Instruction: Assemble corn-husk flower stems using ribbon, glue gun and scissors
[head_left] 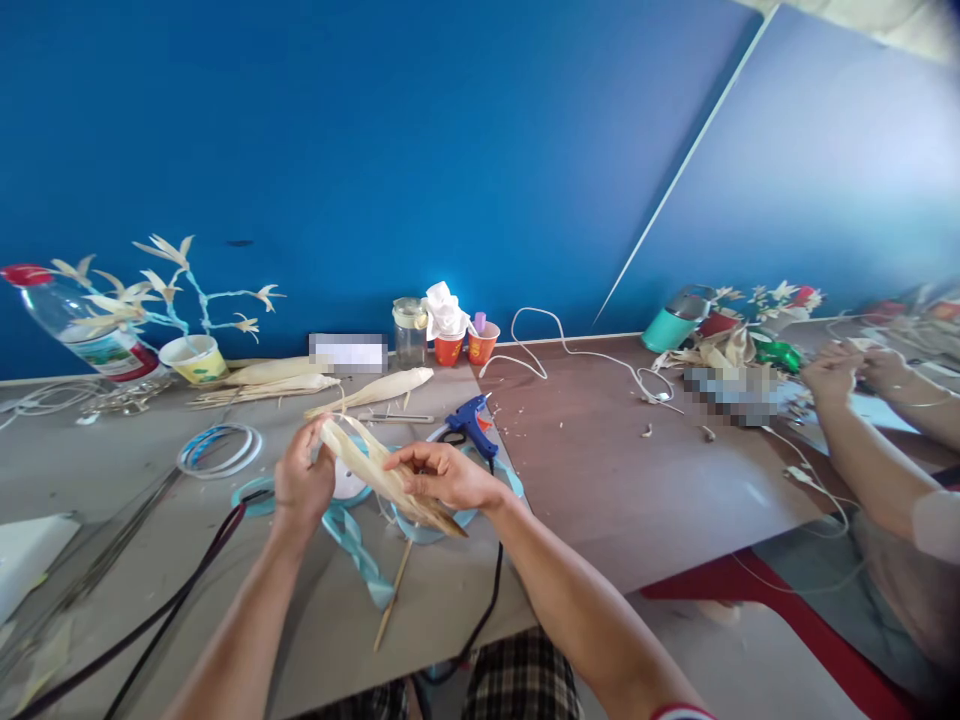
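A pale dried corn husk (366, 468) is stretched between my hands above the table, its browner tip pointing down to the right. My left hand (304, 475) is closed on its upper end. With thumb and fingers my right hand (450, 475) grips the husk around its middle. Below them lies light-blue ribbon (354, 545), partly hidden by the husk and my hands. A thin wooden stick (391, 600) rests beside the ribbon. Just beyond my right hand is a blue glue gun (472, 425) with an orange trigger. A utility knife (397, 418) lies past the husk.
More husks (386, 390) lie near the wall. Paper cups (484, 345), a glass jar (410, 340), and a bottle (105, 340) stand at the back, near husk flowers in a yellow cup (193, 360). Ribbon rolls (221, 450) sit left. At right, a co-worker's hands (832, 375) work.
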